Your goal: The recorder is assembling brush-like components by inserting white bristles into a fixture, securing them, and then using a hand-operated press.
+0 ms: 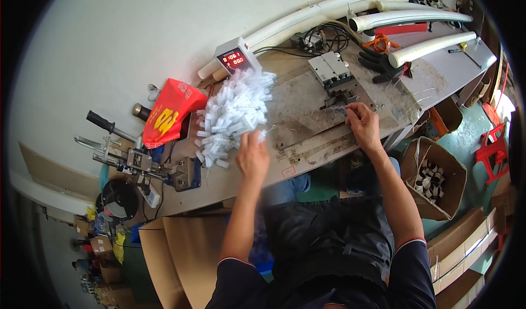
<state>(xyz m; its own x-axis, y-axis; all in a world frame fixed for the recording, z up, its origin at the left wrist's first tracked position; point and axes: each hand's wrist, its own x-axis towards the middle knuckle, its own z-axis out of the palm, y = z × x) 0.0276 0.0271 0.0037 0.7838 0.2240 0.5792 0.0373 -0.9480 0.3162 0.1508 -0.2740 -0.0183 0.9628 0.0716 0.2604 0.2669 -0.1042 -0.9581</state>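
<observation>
A heap of small white bristled brushes (236, 103) with thin wire ends lies on the workbench. At its near right edge is my left hand (253, 155), fingers closed together; white bristles show by the fingertips, but what they grip is unclear. My right hand (363, 125) pinches a thin, wispy small brush (333, 109) by one end. That brush extends left, just in front of a metal clamping fixture (338, 81) bolted on a worn plate (304, 120).
A counter box (237, 57) with red digits stands behind the heap. Left are a red bag (172, 112) and a lever press (142, 158). Back right lie white tubes (408, 18) and a black glove (381, 67). A cardboard box (457, 191) holding black-and-white pieces sits on the floor.
</observation>
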